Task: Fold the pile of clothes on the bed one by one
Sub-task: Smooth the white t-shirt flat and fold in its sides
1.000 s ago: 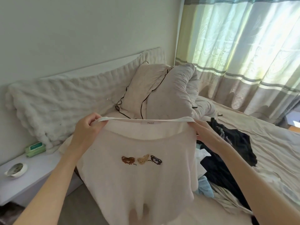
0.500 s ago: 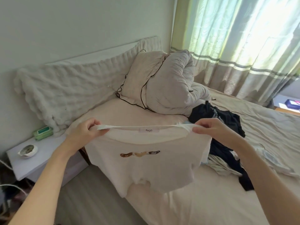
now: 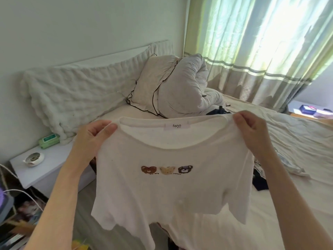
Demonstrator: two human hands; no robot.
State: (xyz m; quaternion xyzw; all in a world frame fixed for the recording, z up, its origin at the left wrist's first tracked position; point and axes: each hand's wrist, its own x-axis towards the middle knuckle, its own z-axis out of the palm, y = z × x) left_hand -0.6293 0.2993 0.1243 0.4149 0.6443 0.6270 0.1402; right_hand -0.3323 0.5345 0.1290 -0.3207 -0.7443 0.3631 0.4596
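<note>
Shirt: white bear-print T-shirt (image 3: pixel 171 177) now raised higher, hanging open above the bed (image 3: pixel 234 222).
Hands: left hand (image 3: pixel 93 139) and right hand (image 3: pixel 252 134) pinching its shoulders.
Meaning: spread out, probably ready for laying flat.

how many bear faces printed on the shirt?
3, in a row across the chest of the white shirt: dark brown bear on the viewer's left, tan bear in the middle, black bear on the right. None appear hidden.

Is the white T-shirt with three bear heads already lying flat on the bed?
No, the white T-shirt with three bear heads hangs in the air, held at its shoulders by the left hand and right hand.
</note>
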